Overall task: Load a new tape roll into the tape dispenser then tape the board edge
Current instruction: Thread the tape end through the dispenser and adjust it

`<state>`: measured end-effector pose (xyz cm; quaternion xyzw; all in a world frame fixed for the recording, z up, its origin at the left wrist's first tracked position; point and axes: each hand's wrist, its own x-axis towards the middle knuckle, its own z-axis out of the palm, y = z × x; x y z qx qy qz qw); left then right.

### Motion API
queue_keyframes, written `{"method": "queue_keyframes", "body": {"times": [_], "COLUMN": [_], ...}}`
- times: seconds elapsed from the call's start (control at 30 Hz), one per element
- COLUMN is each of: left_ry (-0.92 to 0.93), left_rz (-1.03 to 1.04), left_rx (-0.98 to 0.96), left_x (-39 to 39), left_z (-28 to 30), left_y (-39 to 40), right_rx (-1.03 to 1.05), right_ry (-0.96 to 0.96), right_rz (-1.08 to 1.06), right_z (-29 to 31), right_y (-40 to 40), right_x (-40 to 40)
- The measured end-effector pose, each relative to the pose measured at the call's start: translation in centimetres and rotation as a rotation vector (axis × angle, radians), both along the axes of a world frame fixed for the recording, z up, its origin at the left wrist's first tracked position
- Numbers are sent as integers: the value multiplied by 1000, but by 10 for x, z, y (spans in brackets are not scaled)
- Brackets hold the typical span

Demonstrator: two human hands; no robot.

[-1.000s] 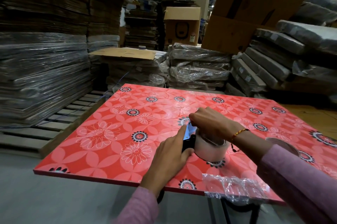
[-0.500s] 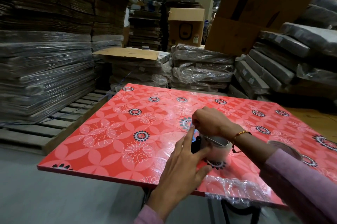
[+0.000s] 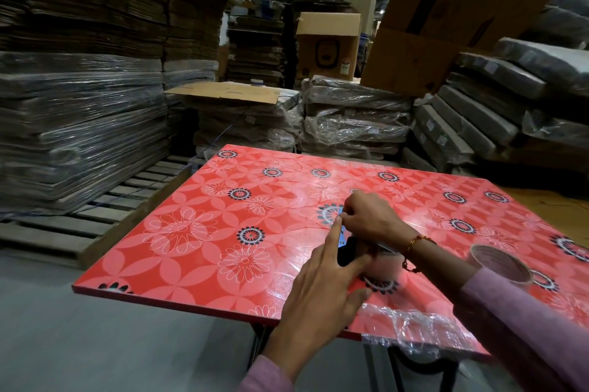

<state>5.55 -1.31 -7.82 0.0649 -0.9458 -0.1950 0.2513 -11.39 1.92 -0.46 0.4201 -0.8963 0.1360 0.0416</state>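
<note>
A red flower-patterned board [image 3: 204,242] lies flat on a stand. On it stands a black tape dispenser [image 3: 346,252] with a blue front plate, carrying a clear tape roll [image 3: 384,265]. My left hand [image 3: 318,296] reaches in from below. Its straight index finger lies along the blue plate and its other fingers press against the black body. My right hand [image 3: 369,219] comes from the right, its fingertips pinching the tape end at the top of the blue plate. A thin strip runs from that hand back to the roll. Most of the dispenser is hidden by both hands.
A second roll, mostly cardboard core [image 3: 500,265], sits on the board beside my right sleeve. Crumpled clear film [image 3: 411,328] clings to the board's near edge. Wrapped stacks [image 3: 79,124] on a wooden pallet [image 3: 105,210] stand to the left, with cardboard boxes [image 3: 325,44] behind.
My left hand has loosened from the dispenser body and stretched its index finger up along the blue plate. My right hand has shifted from the top of the roll to that plate.
</note>
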Motion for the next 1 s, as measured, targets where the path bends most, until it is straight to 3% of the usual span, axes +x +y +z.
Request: {"method": "queue_keyframes", "body": {"times": [0.23,0.43,0.8,1.0], "left_ry": [76,285,122,64], "left_rz": [51,206,99,92], "left_rx": [32,446,548,439], "left_x": [1,-2,-7,-14], "left_z": [-2,-4,-1,5], "left_y": [4,-8,-32,-36], "right_rx": [131,34,-131,-163], "right_ry": [147,208,292,308], "right_rz": [243,468,599,632], "right_z": [9,4,-6,-7], "right_y": [18,34,48,48], "right_x": [8,8,12,10]}}
